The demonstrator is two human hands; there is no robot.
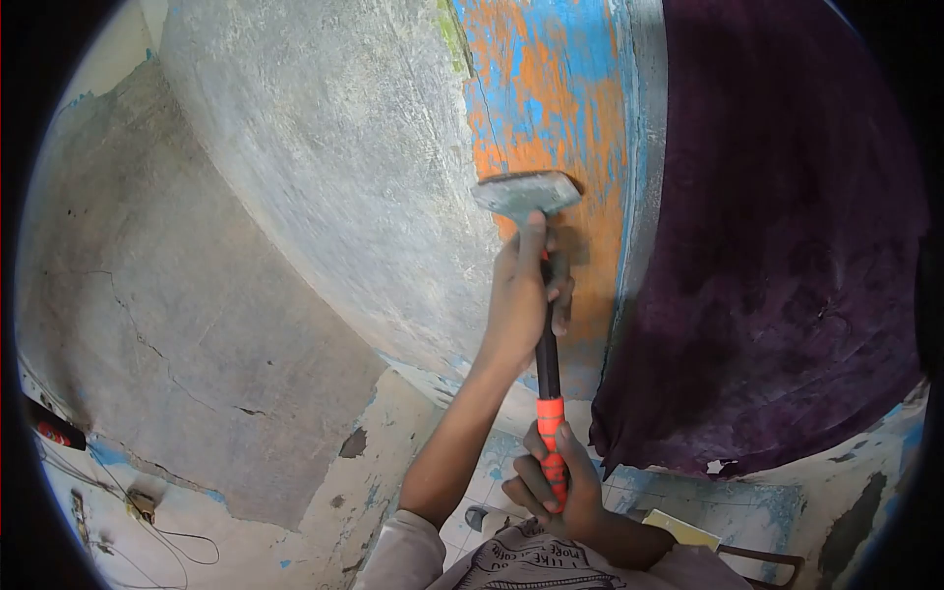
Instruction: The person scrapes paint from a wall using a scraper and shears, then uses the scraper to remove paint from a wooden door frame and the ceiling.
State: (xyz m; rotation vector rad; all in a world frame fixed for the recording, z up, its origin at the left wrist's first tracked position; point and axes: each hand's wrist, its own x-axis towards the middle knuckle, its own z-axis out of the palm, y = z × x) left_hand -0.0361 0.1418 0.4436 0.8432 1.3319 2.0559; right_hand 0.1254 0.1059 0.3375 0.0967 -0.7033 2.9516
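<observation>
Scraper (527, 197) set across the orange-and-blue painted strip (551, 128), apparently touching it, with grey wall (324, 147) left of the strip and dark purple cloth (777, 236) right of it. Held two-handed: left hand (516, 295) over the strip with fingers wrapped round the black shaft (548, 374) and thumb laid up toward the head, right hand (580, 492) below the strip with fingers closed round the red grip (552, 442). Seems mid-way through scraping off paint, calling next for a firm, shallow-angled stroke along the strip, clear of the cloth.
</observation>
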